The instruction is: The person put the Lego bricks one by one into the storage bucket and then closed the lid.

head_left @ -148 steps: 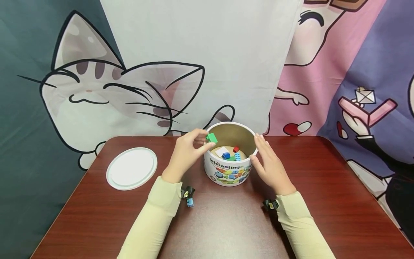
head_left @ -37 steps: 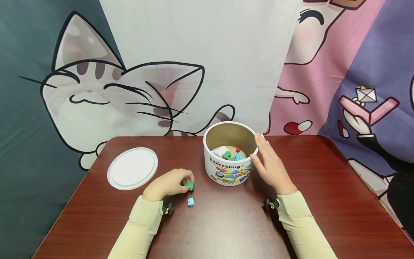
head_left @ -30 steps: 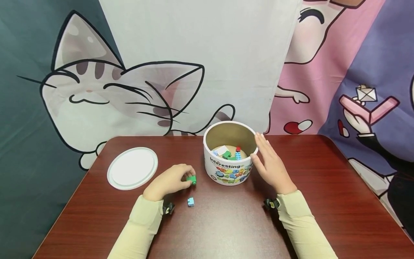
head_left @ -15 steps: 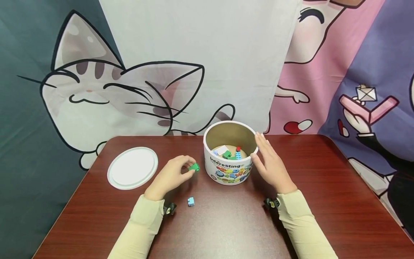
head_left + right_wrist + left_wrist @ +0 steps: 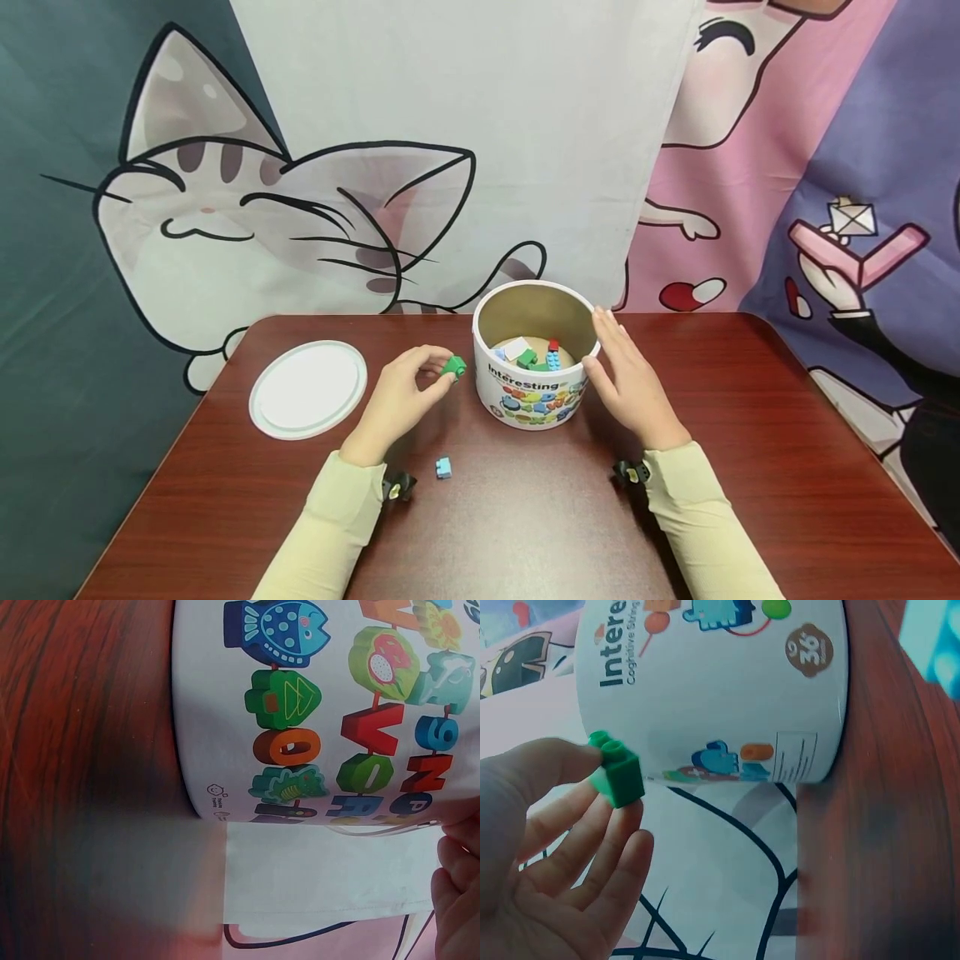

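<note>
Between the thumb and fingers of my left hand (image 5: 400, 402) is a green toy brick (image 5: 453, 367), held just left of a round white tub (image 5: 531, 408). In the left wrist view the brick (image 5: 619, 771) shows two studs, and the tub's printed wall (image 5: 705, 697) is behind it. My right hand (image 5: 630, 385) rests with straight fingers against the tub's right rim. Inside the tub lie several bricks, among them a white one (image 5: 516, 348), a green one (image 5: 527, 358), a light blue one (image 5: 552, 361) and a red one (image 5: 553, 344).
A light blue brick (image 5: 443, 467) lies on the brown table (image 5: 510, 517), in front of the tub and right of my left wrist. A white round lid (image 5: 307, 390) lies at the table's left. A cartoon-printed cloth (image 5: 480, 125) hangs behind.
Earlier, my left hand had a green brick over the tub, then was low near the loose light blue brick. Since then it has risen with a green brick toward the tub. My right hand stays put.
</note>
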The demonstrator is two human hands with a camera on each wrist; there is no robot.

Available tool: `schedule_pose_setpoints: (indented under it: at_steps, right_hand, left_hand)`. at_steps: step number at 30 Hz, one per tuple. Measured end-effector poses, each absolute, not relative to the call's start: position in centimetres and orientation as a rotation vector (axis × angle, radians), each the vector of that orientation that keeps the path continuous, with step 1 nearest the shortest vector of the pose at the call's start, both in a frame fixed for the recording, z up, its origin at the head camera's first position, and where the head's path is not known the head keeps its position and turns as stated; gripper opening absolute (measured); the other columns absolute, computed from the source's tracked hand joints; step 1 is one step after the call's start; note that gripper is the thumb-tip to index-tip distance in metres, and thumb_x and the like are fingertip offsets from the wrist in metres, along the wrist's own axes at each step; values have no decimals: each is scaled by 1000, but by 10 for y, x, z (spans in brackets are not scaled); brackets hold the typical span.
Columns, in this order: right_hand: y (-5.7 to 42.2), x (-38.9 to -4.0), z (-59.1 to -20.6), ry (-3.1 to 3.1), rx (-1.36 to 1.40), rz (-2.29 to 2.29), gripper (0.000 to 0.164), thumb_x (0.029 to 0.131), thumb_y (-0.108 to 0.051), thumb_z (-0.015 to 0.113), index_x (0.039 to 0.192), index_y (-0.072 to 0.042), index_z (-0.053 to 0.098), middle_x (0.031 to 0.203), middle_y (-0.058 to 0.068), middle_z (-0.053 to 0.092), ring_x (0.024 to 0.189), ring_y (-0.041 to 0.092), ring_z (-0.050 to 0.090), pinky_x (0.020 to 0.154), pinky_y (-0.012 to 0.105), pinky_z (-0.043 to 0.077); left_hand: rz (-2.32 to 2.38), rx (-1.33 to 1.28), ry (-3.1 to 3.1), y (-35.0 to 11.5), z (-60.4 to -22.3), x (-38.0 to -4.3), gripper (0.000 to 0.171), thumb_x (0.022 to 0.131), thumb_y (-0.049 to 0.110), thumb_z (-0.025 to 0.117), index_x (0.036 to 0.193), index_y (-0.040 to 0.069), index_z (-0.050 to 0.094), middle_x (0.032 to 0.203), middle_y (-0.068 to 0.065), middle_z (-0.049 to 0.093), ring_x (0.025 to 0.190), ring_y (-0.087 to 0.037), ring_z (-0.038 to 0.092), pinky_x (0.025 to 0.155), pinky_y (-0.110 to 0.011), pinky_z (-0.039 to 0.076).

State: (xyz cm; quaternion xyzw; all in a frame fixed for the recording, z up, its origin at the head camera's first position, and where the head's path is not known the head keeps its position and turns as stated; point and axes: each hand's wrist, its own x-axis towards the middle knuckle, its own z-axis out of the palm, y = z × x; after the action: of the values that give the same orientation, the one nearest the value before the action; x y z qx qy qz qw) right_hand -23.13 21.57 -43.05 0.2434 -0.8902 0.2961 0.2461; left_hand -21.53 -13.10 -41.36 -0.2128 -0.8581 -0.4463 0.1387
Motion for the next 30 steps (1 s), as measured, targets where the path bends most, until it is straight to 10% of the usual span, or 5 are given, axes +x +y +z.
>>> schedule_pose_setpoints:
  at_steps: [30]
  right_hand:
    - [216, -231, -432, -2432, 662, 792, 65, 101, -28, 59, 155, -1, 36, 162, 15, 34, 150, 34, 29, 124, 29, 12]
  left_hand:
    - [-1305, -701, -2312, -93, -365, -253, 22, 94, 7, 71, 115, 2, 69, 103, -9, 70, 96, -19, 68, 86, -29, 57]
